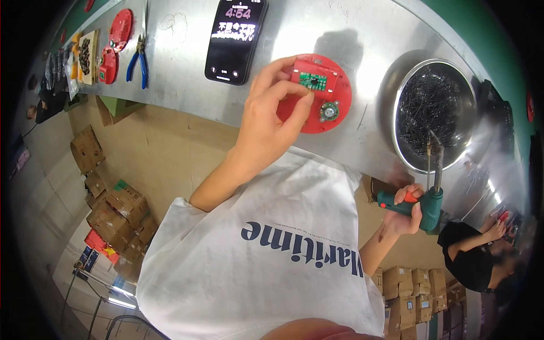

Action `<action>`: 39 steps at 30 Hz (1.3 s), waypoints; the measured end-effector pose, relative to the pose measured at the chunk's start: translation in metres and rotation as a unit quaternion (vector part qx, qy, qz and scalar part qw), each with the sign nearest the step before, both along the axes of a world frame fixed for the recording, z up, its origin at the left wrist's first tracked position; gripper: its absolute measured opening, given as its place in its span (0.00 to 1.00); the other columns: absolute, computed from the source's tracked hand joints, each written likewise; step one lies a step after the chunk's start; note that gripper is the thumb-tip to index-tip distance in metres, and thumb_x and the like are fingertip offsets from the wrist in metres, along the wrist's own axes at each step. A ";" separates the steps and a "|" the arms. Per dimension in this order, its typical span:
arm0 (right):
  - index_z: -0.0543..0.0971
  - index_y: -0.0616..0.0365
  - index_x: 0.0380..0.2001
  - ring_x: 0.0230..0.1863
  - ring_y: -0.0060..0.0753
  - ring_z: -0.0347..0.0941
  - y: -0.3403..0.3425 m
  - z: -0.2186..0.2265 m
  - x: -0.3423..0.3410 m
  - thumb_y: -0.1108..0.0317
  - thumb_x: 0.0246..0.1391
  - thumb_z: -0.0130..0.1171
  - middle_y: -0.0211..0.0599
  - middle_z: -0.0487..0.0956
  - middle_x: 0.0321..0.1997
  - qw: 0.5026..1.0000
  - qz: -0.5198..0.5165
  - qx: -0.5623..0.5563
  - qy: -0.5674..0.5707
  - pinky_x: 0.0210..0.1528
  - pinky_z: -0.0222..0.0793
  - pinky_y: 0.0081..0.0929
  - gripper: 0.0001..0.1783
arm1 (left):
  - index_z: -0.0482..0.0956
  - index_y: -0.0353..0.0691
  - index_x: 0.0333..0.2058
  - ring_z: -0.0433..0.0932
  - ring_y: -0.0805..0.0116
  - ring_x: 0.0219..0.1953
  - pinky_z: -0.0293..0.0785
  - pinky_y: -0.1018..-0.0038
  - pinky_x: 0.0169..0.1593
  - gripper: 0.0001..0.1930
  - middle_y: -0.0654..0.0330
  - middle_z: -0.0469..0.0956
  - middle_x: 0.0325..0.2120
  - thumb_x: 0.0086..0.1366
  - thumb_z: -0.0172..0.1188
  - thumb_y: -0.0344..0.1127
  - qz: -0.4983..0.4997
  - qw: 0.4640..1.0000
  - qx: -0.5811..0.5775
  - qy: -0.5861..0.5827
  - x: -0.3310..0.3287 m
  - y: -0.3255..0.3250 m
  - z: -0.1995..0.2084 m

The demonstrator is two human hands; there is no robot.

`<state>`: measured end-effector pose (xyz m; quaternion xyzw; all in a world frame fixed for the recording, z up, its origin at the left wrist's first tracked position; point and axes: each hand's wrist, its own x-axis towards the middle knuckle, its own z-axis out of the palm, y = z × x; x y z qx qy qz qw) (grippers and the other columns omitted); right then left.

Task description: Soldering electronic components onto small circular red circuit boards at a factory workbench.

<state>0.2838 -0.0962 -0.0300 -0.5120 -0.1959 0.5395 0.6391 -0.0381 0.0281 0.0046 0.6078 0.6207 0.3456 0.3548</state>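
On the metal bench lies a round red plastic housing (pixel 341 85) with a small green circuit board (pixel 317 82) and a round metal-centred part, which looks like a small speaker (pixel 329 111). My left hand (pixel 273 110) is over its left side, fingers against the red plastic. Thumb and forefinger pinch a thin wire (pixel 310 90) at the board's lower edge; the fingertips partly hide it. Further right, my right hand (pixel 403 212) grips a green soldering gun (pixel 432 207) with a red trigger. Its tip points up, away from the housing and before a steel bowl (pixel 398 113).
Black wires (pixel 433 107) fill the bowl. A phone (pixel 235 42) lies left of the housing. Farther left are blue-handled cutters (pixel 137 62) and more red housings (pixel 120 29). Cardboard boxes (pixel 122 212) stand on the floor; another person (pixel 476 252) works at right.
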 end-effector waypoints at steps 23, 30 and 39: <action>0.71 0.64 0.38 0.26 0.32 0.68 0.003 -0.010 -0.025 0.65 0.50 0.51 0.45 0.71 0.40 0.997 -0.060 0.012 0.057 0.31 0.63 0.26 0.14 | 0.76 0.35 0.44 0.75 0.44 0.43 0.72 0.56 0.47 0.22 0.45 0.75 0.38 0.58 0.58 0.48 0.066 0.905 0.103 0.408 0.003 0.269 -0.006; 0.70 0.65 0.37 0.26 0.33 0.67 0.005 -0.009 -0.020 0.66 0.52 0.50 0.46 0.70 0.40 0.996 -0.059 0.037 0.059 0.30 0.63 0.26 0.14 | 0.72 0.43 0.53 0.73 0.45 0.46 0.70 0.57 0.50 0.24 0.51 0.70 0.52 0.57 0.59 0.37 -0.364 0.867 0.225 0.255 -0.038 0.169 0.015; 0.71 0.66 0.38 0.27 0.34 0.68 0.005 -0.006 -0.022 0.66 0.53 0.49 0.48 0.71 0.42 0.995 -0.072 0.021 0.061 0.32 0.63 0.26 0.14 | 0.76 0.44 0.49 0.70 0.56 0.54 0.70 0.63 0.53 0.25 0.58 0.72 0.51 0.48 0.64 0.26 -0.439 0.840 0.227 0.226 -0.020 0.067 0.020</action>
